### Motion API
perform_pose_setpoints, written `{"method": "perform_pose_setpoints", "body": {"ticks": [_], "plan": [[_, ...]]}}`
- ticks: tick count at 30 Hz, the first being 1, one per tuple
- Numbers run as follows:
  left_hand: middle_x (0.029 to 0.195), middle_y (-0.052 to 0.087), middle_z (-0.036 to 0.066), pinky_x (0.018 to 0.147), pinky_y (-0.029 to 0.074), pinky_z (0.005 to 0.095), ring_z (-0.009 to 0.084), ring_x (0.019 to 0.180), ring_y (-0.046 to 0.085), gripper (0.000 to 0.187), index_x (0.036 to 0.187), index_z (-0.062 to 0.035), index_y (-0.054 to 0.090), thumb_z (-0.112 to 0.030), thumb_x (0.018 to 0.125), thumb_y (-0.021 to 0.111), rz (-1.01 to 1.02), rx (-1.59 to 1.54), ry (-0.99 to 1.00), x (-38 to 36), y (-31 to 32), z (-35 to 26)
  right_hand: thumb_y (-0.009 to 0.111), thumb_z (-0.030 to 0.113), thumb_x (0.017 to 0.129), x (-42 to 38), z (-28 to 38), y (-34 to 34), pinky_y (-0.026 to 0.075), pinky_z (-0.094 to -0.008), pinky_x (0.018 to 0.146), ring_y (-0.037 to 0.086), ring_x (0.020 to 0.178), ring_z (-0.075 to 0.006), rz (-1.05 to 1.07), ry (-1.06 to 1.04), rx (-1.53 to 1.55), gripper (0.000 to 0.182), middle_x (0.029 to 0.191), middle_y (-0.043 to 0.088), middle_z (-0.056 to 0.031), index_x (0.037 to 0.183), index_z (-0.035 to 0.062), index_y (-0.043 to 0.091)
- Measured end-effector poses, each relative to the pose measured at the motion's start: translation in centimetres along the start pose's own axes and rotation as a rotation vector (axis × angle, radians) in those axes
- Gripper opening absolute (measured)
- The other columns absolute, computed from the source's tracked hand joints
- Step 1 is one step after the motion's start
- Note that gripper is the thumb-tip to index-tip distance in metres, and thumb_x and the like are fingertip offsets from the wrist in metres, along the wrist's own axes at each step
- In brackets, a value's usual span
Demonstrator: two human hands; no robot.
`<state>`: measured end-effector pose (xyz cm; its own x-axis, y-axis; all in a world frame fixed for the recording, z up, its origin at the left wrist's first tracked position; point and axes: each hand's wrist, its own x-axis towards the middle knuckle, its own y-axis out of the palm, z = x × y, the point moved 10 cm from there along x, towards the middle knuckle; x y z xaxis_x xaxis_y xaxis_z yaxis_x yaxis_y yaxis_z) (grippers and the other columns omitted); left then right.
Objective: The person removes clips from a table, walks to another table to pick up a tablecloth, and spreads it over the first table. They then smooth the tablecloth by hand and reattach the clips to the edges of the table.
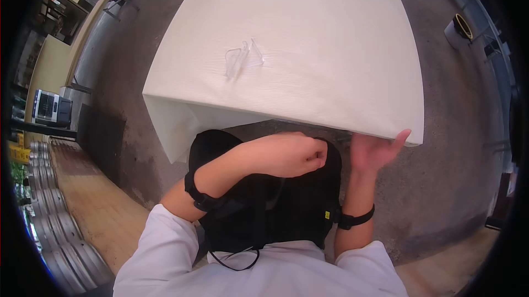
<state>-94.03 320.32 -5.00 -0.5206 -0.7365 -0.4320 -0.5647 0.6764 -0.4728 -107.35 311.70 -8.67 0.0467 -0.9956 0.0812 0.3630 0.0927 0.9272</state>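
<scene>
A white tablecloth [308, 38] covers the table in front of me, its near side hanging lower at the left corner. Several clear plastic pieces [242, 60], which look like tablecloth clips, lie together on top, left of the middle. My left hand [292, 155] is closed in a loose fist above my lap, just short of the table's near edge. Whether anything is inside the fist cannot be seen. Near the right corner, my right hand [372, 151] is palm up, its fingers reaching under the edge and partly hidden. Its thumb sticks out, spread apart, against the cloth's edge.
Several metal kegs [66, 236] stand in a row at the lower left beside a wooden board [91, 198]. A boxy appliance [49, 108] sits at the far left. On the right, a bin [458, 31] with a dark liner stands on the concrete floor [452, 148].
</scene>
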Motion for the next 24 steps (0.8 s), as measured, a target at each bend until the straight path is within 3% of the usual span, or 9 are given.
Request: {"method": "perform_pose_setpoints", "body": {"ticks": [2,3,5,8,11,12,18,24], "plan": [[0.077,0.066,0.006,0.065,0.047,0.0278,0.0129,0.072,0.061,0.019,0.098,-0.0008,0.061,-0.019,0.095,0.057,-0.267,-0.305,0.005,-3.5,-5.3,-1.0,0.046,0.051,0.097,0.3,-0.2,0.1,0.024,-0.0459,0.115,0.031,0.140,-0.0263,-0.085,-0.024,-0.050,0.070,0.151,0.034,-0.0081,0.149,0.0083,0.027],[0.072,0.065,0.007,0.061,0.048,0.0308,0.0166,0.063,0.060,0.021,0.094,-0.0005,0.061,-0.021,0.093,0.057,-0.410,-0.494,-0.014,-4.7,-7.4,-0.2,0.045,0.050,0.097,0.3,-0.2,0.2,0.025,-0.0461,0.114,0.032,0.139,-0.0263,-0.126,-0.036,-0.077,0.069,0.151,0.035,-0.0084,0.149,0.0083,0.027],[0.066,0.063,0.007,0.061,0.048,0.0325,0.0187,0.059,0.059,0.018,0.093,-0.0010,0.061,-0.019,0.091,0.059,-0.812,0.093,-0.034,-7.8,-12.7,-1.8,0.045,0.048,0.097,0.3,-0.6,0.1,0.027,-0.0461,0.113,0.034,0.138,-0.0264,-0.129,-0.010,-0.064,0.068,0.151,0.035,-0.0086,0.149,0.0085,0.027],[0.075,0.061,0.006,0.064,0.048,0.0299,0.0149,0.068,0.058,0.014,0.095,-0.0049,0.061,-0.016,0.088,0.065,-0.853,0.302,-0.196,-8.7,-14.2,-2.9,0.045,0.045,0.097,0.2,-0.5,0.3,0.029,-0.0461,0.113,0.035,0.138,-0.0265,-0.133,0.005,-0.097,0.066,0.150,0.036,-0.0085,0.149,0.0089,0.027],[0.085,0.059,0.008,0.071,0.050,0.0351,0.0229,0.084,0.060,0.018,0.095,-0.0071,0.060,-0.017,0.083,0.070,-1.105,0.928,-0.151,-8.9,-15.1,-3.6,0.047,0.042,0.096,-0.3,-0.6,0.1,0.030,-0.0456,0.112,0.036,0.137,-0.0263,-0.102,0.052,-0.088,0.065,0.149,0.038,-0.0082,0.148,0.0093,0.029],[0.094,0.055,0.010,0.077,0.050,0.0388,0.0272,0.097,0.056,0.024,0.096,-0.0075,0.059,-0.018,0.080,0.073,-1.032,0.892,-0.242,-8.3,-15.6,-2.0,0.048,0.041,0.095,0.0,-0.8,0.3,0.031,-0.0453,0.112,0.037,0.137,-0.0262,-0.077,0.080,-0.075,0.064,0.148,0.039,-0.0080,0.148,0.0095,0.029],[0.097,0.054,0.011,0.079,0.050,0.0387,0.0277,0.098,0.057,0.029,0.099,-0.0062,0.056,-0.019,0.080,0.073,-1.057,0.888,-0.325,-8.3,-17.3,-0.4,0.057,0.029,0.091,-0.6,-1.0,0.7,0.035,-0.0427,0.110,0.043,0.133,-0.0237,-0.077,0.118,0.075,0.063,0.144,0.044,-0.0077,0.146,0.0084,0.033],[0.095,0.056,0.009,0.079,0.051,0.0390,0.0258,0.100,0.057,0.017,0.087,-0.0073,0.062,-0.019,0.081,0.072,-1.018,0.908,-0.414,-8.2,-17.6,-0.4,0.059,0.025,0.090,0.2,-1.0,0.4,0.035,-0.0417,0.110,0.044,0.132,-0.0226,-0.030,0.125,0.067,0.062,0.142,0.045,-0.0076,0.145,0.0072,0.034]]}}
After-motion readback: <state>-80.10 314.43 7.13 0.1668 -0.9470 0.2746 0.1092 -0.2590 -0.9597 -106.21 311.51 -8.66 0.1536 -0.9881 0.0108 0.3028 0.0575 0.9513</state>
